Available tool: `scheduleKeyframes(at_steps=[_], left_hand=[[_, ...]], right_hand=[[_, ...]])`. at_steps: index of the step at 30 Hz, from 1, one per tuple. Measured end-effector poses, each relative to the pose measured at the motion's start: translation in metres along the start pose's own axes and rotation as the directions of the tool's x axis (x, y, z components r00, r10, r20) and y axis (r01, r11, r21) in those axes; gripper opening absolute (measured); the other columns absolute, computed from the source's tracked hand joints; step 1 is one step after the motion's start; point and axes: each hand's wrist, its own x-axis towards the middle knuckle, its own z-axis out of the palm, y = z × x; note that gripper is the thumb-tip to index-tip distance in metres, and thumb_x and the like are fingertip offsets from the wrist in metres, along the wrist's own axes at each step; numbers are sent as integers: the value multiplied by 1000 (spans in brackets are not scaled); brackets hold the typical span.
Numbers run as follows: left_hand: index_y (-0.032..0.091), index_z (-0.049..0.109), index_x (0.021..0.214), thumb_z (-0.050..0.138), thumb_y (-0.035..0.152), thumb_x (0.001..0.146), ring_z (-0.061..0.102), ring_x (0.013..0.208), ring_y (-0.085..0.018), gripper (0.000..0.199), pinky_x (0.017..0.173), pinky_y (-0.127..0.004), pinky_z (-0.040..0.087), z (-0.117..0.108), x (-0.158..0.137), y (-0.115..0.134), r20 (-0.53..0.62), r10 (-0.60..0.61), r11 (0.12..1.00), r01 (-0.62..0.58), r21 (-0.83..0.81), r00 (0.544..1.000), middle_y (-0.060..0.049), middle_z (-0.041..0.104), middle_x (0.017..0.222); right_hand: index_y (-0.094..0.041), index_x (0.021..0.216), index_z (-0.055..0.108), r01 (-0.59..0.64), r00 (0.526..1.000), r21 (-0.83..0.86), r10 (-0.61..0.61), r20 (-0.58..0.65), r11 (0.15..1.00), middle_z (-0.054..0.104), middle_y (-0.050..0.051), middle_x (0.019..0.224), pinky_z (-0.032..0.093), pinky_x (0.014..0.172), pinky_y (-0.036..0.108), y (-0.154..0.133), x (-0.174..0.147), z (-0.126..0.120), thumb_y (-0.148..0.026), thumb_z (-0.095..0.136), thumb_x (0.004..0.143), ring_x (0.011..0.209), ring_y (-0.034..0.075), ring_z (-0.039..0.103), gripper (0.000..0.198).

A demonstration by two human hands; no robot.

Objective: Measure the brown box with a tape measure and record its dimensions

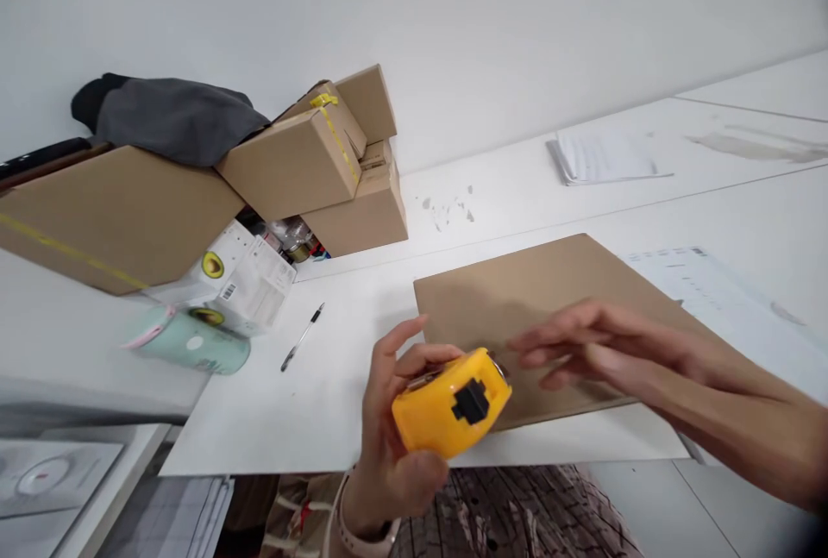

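Observation:
My left hand (404, 446) is closed round a yellow tape measure (427, 416), its black button facing up toward me. It is held above the front edge of the desk. Just to the right, my right hand (595, 351) hovers with its fingers stretched toward the tape measure's end, slightly blurred and apparently holding nothing. A small gap shows between the fingertips and the tape measure. Beneath both hands lies a flat brown cardboard piece (517, 273), partly covered by my hands and forearm.
A pen (303, 337) lies left of my left hand. Farther left are a mint-green cylindrical container (213, 349), an avocado-printed package (242, 269) and stacked cardboard boxes (297, 166) with a dark cloth (174, 118). Papers (601, 157) lie at the back right of the white desk (316, 420).

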Motion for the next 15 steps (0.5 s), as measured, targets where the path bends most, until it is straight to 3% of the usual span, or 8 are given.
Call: scheduleKeyframes(at_steps=[3,6,8,11,13,15], left_hand=[[31,47,143,78,61,77,69,97,-21,79,86,-28,58,9,0,0,80,19,1000,-20,15,997,-6,68,115],[30,48,141,79,61,76,70,97,-21,79,84,-27,57,7,-4,1,108,-25,999,23,25,994,-7,68,114],[28,46,141,80,62,73,70,99,-24,83,84,-30,58,-2,-6,2,101,-78,996,74,42,992,-9,68,116],[24,45,142,78,58,76,71,96,-27,81,81,-33,58,-27,-3,4,0,-142,984,141,106,990,-12,69,118],[21,47,140,76,55,77,72,86,-27,78,77,-35,58,-51,2,5,-131,-164,969,185,164,978,-11,72,109],[17,50,138,75,57,74,71,75,-25,80,72,-36,58,-75,7,5,-257,-201,946,256,201,945,-8,75,94]], right_hand=[[-31,113,67,-75,976,194,32,215,978,71,7,114,53,99,45,-20,15,27,-55,54,96,109,25,67,32],[-30,106,66,-81,984,230,42,170,970,69,4,98,56,86,38,-26,17,29,-55,60,93,92,20,65,29],[-30,98,66,-63,996,179,50,73,982,64,2,87,54,68,31,-26,16,17,-57,68,86,78,17,60,30],[-27,85,65,-23,979,129,49,-199,991,56,-1,74,44,52,25,-19,23,-23,-55,77,78,64,13,49,31],[-25,83,66,45,902,163,30,-430,986,53,-1,72,39,50,25,-5,33,-59,-48,82,75,62,12,46,29],[-22,80,67,65,847,202,53,-529,977,54,1,77,40,52,26,15,41,-92,-44,81,77,65,12,48,27]])
